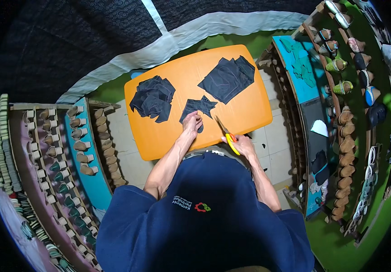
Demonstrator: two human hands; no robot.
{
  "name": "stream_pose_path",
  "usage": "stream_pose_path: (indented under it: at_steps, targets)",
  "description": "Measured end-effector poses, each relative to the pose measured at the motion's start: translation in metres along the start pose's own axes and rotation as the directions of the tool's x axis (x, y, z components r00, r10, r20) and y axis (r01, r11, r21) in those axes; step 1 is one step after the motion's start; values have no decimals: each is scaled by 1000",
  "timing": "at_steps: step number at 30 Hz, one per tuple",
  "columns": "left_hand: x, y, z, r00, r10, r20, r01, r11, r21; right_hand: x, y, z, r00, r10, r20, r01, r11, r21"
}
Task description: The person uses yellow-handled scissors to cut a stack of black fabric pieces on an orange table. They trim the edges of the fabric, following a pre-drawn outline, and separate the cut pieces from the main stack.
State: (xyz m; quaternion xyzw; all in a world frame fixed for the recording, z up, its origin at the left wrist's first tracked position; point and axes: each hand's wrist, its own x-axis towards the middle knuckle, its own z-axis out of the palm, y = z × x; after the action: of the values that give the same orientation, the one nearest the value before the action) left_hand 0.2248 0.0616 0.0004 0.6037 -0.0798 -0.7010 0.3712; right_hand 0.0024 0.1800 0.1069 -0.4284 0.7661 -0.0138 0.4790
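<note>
Black fabric piece in grip of left hand, scissors in right hand, shoe lasts on racks

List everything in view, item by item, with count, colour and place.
Table: one, orange, centre
Loose fabric heap: one, black, table's left
Fabric stack: one, black, table's far right
Small fabric piece: one, black, in the left hand
Scissors: one pair, yellow and orange handles, in the right hand
Shoe forms: many, mostly brown or green, racks on both sides
Cloth scraps: several, green, blue surface at right
Curtain: one, black with pale border, beyond the table
Shirt: one, navy, on the person
Left hand, right hand: two, bare, table's near side
</note>
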Motion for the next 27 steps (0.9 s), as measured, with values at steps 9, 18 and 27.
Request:
stream_pose_path:
  at_steps: [9, 18, 27]
  targets:
    - [-8, 10, -11, 998, -44, 37, 45, 999, -7, 36, -34, 2, 994, -105, 0, 104, 989, -103]
    - [8, 26, -1, 907, 66, 416, 130, 896, -425, 1, -45, -19, 973, -226, 39, 218, 965, 146]
    - [-64, 103, 102, 782, 592, 193, -502, 783, -369, -9, -47, -7, 915, -400, -41, 389, 855, 344]
